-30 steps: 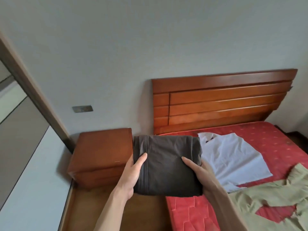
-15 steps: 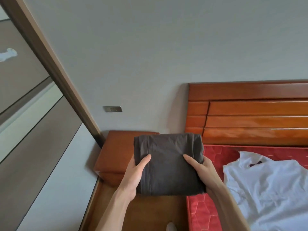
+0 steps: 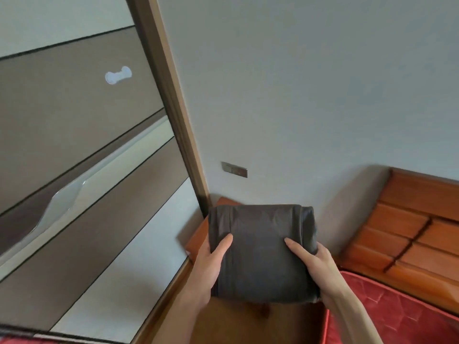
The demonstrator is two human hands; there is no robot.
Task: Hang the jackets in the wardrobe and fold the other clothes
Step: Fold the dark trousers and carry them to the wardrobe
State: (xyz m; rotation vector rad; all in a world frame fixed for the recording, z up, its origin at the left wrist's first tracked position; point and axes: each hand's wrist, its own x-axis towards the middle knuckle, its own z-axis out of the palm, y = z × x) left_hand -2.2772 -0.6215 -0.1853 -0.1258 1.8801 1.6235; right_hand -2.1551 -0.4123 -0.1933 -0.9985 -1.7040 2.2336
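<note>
My left hand [image 3: 207, 266] clamps one side of a folded dark grey garment [image 3: 263, 252], thumb laid flat across the top face and the other fingers hidden underneath. My right hand [image 3: 314, 269] does the same on the opposite side, thumb on top, fingers wrapped below. Between them the bundle sits level in the air, touching nothing else that I can see.

As for progress, I judge this one piece folded: it is a neat, thick rectangle with rolled edges at the far side. It has not been put down yet. No jackets or other clothes show in this view, so I cannot tell how much of the hanging or folding is left.

Just beyond and below the bundle, a corner of the wooden nightstand [image 3: 198, 240] peeks out, a surface close enough to take the garment. Directly left of it stands the brown door frame [image 3: 173, 115] of the wardrobe, with its sliding panel [image 3: 74, 150] appearing closed; I would need a free hand to slide it. The frame edge is near my left knuckles, so I judge a swing that way tight. To the right, the red mattress [image 3: 397, 316] and the wooden headboard [image 3: 409, 232] close in that side, though the bed top is open. Below my wrists there is bare wooden floor [image 3: 248, 326], and the wall [image 3: 298, 95] ahead is plain apart from a small metal plate [image 3: 234, 169].
</note>
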